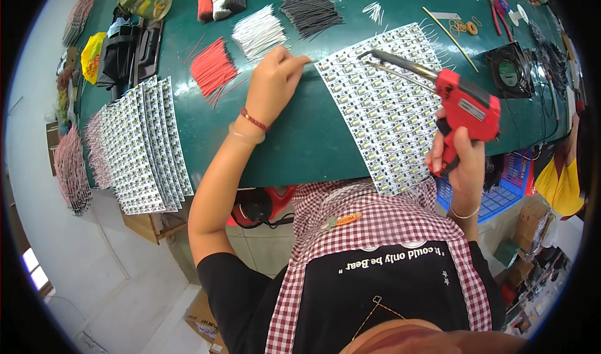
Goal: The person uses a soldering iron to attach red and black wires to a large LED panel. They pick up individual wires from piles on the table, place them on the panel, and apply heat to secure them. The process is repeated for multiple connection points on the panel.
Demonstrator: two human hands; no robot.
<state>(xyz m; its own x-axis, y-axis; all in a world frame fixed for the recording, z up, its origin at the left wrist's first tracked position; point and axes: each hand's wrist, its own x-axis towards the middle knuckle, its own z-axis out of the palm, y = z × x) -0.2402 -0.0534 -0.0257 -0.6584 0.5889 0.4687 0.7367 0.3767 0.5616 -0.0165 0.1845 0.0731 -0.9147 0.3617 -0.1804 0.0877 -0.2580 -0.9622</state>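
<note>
My right hand [464,166] is wrapped round the handle of a red soldering gun [471,111]. Its dark barrel and thin metal feed tube reach left over a white circuit board panel [382,122], with the bent tip above the panel's upper part. This panel carries rows of small parts, and thin white wires stick out from its upper right edge. At the panel's upper left corner, my left hand [275,81] has thumb and forefinger pinched together; whatever is between them is too small to make out. Beside that hand lie piles of red wires [213,67], white wires [260,33] and black wires [311,12].
A stack of similar panels [141,147] with pink-red wires overhangs the table's left side. At right stand a small black fan [508,71], pliers [498,19] and a thin yellow stick [451,39]. A blue plastic basket [494,197] sits below the table edge.
</note>
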